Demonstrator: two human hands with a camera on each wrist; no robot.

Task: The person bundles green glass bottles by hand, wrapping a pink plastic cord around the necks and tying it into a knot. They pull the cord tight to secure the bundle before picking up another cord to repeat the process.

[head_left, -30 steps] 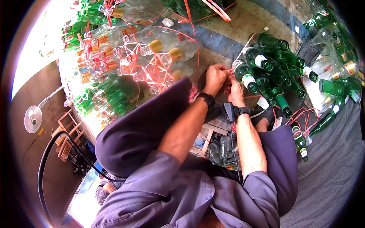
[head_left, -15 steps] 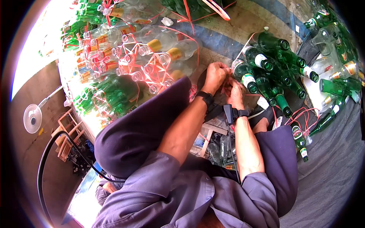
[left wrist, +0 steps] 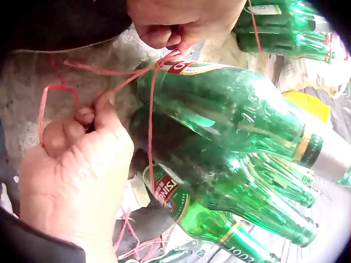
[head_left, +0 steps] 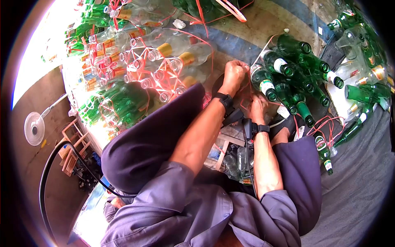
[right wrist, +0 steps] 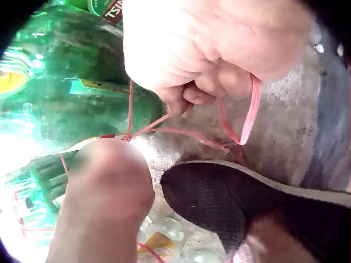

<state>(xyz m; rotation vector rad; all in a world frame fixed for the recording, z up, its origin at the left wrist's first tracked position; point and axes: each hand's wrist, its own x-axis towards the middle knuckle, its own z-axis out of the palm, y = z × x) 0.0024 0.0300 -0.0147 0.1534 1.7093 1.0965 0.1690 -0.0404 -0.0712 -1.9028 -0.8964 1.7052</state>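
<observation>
Several green glass beer bottles (head_left: pixel 262 77) lie bundled to the right of my hands, necks toward the lower right. Pink plastic string (left wrist: pixel 151 120) runs around the bundle. Beside the bottle bases my left hand (head_left: pixel 234 76) is curled and grips the string close to where its strands cross. Lower down, my right hand (head_left: pixel 257 109) pinches another strand between thumb and fingers, as the left wrist view shows. A loop of string hangs from the right hand (right wrist: pixel 219 49) in the right wrist view. One loose, frayed end sticks out between the hands.
Clear bottles (head_left: pixel 164 50), tied with pink string, stand in a mass at the left. Loose bottles (head_left: pixel 362 94) lie at the far right. A dark shoe (right wrist: pixel 208 192) is on the floor close to the hands. Tangled string (head_left: pixel 329 123) lies beside the right knee.
My hands were together at the bottle bases. Now they are apart: the right hand has moved down, the left slightly up, and string stretches between them.
</observation>
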